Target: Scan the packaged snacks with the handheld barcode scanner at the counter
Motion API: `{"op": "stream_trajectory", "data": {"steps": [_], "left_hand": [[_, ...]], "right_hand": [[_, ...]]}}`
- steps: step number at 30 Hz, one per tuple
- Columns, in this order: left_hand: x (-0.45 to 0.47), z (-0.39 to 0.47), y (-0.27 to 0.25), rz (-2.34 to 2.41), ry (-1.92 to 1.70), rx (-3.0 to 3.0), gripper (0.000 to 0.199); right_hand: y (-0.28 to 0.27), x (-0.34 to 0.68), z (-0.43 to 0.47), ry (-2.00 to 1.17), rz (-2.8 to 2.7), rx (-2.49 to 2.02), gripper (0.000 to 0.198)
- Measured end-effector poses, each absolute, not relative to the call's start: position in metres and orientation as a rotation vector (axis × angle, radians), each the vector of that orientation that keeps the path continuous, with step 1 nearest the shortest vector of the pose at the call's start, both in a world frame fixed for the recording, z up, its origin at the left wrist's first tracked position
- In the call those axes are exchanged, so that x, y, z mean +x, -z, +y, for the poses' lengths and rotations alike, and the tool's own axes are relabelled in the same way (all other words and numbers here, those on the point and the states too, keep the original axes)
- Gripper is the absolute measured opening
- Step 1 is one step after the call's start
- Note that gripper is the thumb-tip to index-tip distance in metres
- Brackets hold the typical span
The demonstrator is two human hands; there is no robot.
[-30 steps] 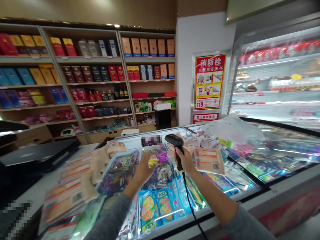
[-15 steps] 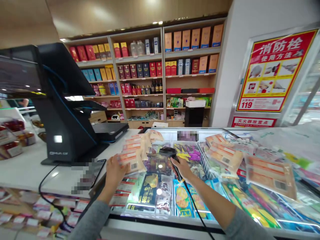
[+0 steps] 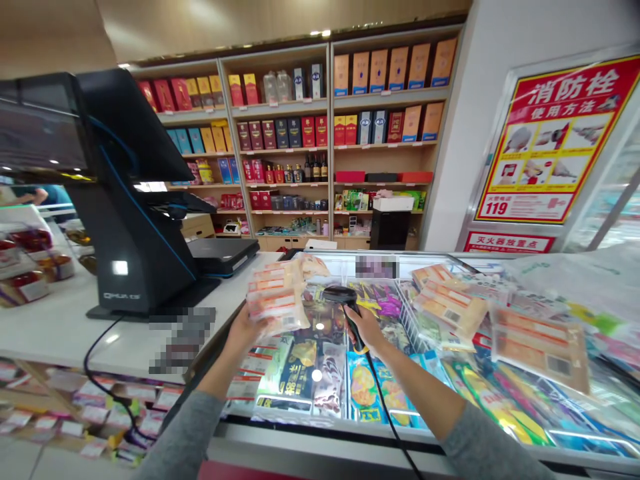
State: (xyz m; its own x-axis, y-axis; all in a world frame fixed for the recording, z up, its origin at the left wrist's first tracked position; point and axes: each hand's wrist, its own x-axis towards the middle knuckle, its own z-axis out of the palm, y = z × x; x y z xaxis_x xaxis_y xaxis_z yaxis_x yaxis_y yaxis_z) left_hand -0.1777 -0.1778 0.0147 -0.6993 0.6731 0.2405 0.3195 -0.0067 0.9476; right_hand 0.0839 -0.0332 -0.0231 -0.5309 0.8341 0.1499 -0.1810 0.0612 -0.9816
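Note:
My left hand point(image 3: 244, 329) is closed on the near edge of a clear plastic packet point(image 3: 278, 308) with orange-and-white stripes and pale contents. More packets of the same kind point(image 3: 280, 273) sit right behind it, partly covered. In my right hand point(image 3: 369, 330) is a black handheld barcode scanner point(image 3: 342, 294), its head turned toward the packet and a gap between them. The scanner's cable point(image 3: 387, 413) hangs down toward me. Both hands are over the glass-topped freezer point(image 3: 280, 423), which shows bagged foods inside.
Similar striped packets point(image 3: 450, 310) and a larger one point(image 3: 545, 347) lie on the freezer's right side, beside a white plastic bag point(image 3: 590, 280). On the left counter point(image 3: 45, 333) stands a black checkout terminal point(image 3: 135, 220). Shelves of boxes point(image 3: 280, 133) line the back wall.
My left hand has shifted a little to the right with the packet, bringing it nearer the scanner. My right hand and the scanner are almost where they were.

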Motion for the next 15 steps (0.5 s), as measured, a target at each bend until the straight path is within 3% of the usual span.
{"op": "stream_trajectory", "data": {"steps": [5, 15], "left_hand": [[-0.127, -0.110, -0.011, 1.677, -1.867, 0.963, 0.055], [-0.057, 0.007, 0.029, 1.511, -1.842, 1.060, 0.047]], "right_hand": [[0.014, 0.108, -0.026, -1.535, -1.422, -0.641, 0.057], [0.028, 0.167, 0.012, -1.504, -1.332, -0.790, 0.056]]}}
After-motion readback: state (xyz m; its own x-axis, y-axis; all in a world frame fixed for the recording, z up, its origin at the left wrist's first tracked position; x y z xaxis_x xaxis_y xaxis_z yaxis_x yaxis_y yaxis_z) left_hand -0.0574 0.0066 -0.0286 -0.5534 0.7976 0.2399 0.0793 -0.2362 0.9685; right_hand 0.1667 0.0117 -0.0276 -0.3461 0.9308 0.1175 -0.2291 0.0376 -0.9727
